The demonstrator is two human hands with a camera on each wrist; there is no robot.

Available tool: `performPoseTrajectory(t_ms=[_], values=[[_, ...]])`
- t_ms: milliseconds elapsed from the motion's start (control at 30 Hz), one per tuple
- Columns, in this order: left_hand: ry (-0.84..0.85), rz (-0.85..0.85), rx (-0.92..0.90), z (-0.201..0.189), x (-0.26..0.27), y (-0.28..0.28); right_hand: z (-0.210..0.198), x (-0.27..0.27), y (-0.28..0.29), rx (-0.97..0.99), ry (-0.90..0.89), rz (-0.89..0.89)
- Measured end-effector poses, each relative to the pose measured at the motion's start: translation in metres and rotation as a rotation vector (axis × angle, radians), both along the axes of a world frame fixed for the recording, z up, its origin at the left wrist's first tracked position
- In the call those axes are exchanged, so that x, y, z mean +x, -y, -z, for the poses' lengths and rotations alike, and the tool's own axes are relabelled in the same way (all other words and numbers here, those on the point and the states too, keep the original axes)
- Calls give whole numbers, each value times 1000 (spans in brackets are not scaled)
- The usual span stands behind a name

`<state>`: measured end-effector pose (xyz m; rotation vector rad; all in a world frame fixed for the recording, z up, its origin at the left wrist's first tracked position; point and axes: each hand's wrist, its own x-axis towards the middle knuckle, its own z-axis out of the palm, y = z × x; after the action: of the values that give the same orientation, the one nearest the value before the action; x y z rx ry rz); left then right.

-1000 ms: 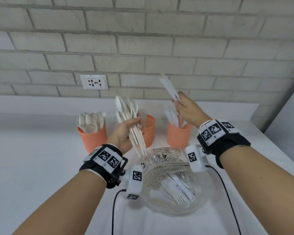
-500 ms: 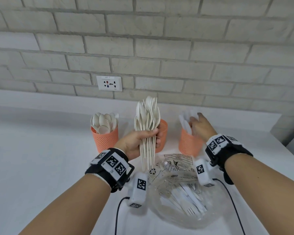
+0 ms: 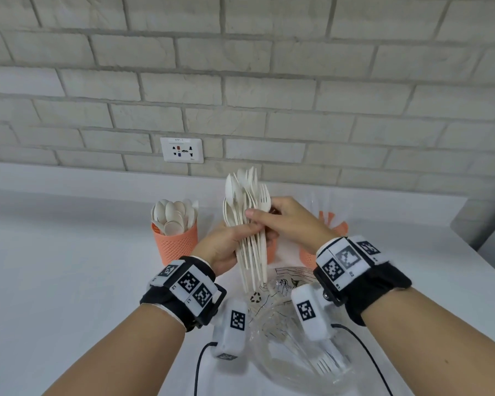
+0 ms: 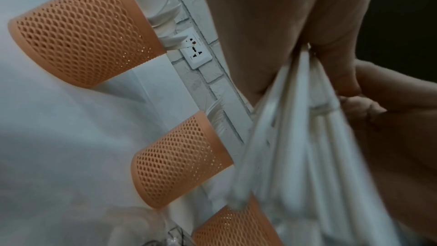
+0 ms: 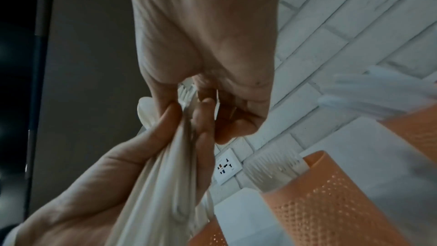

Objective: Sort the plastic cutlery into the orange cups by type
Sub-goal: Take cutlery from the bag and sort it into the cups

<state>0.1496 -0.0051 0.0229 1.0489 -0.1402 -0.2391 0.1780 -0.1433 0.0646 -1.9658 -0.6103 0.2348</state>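
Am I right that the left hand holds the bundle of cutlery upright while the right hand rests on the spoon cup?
Not quite: the right hand is not on the spoon cup; it pinches a piece in the bundle, as the head view shows. The left hand does hold the bundle upright.

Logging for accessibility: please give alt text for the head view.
The left hand grips a bundle of white cutlery upright while the right hand pinches a fork in it, above three orange cups by a brick wall.
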Motion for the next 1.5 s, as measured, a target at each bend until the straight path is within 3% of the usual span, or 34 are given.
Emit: performPoseTrajectory(t_ms=[233, 500, 733, 1100, 1200, 1333, 1500], values=[[15, -52, -74, -8, -11, -7, 2, -6, -11, 160, -115, 119], [18, -181, 88, -10, -18, -19, 20, -16, -39, 213, -38, 222], [44, -154, 112, -9, -29, -27, 18, -19, -45, 242, -208, 177], [8, -135, 98, -13, -35, -46, 16, -21, -52, 617, -528, 337], [-20, -190, 109, -13, -34, -53, 8, -11, -45, 721, -504, 452], [-49, -197, 129, -13, -30, -60, -11, 5, -46, 805, -443, 473], [-64, -175, 127, -10, -26, -64, -31, 25, -49, 689, 34, 540]])
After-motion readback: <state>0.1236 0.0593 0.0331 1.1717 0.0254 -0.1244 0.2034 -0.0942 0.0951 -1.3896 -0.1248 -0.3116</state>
